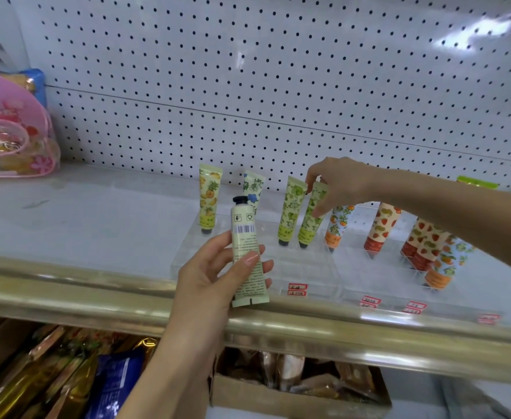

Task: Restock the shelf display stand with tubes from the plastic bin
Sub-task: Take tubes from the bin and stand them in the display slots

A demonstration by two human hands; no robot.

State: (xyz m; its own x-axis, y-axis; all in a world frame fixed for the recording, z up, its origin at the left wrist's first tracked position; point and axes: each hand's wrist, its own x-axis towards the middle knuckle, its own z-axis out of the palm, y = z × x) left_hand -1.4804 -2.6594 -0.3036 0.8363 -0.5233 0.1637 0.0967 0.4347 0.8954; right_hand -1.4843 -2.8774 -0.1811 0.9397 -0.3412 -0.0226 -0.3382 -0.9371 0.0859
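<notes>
A clear plastic display stand sits on the white shelf. Several patterned tubes stand cap-down in its slots: a pineapple tube, a blue-flower tube and a green lime tube on the left, orange and strawberry tubes on the right. My right hand pinches the top of a second green lime tube, which stands in a slot beside the first. Nearer me, my left hand holds a pale tube with a black cap, cap up, barcode side facing me. The plastic bin is not in view.
A pink see-through bag stands at the shelf's left end. A white pegboard backs the shelf. Its front edge is a gold rail. Below are cardboard boxes of packets. Red price labels mark the stand's front.
</notes>
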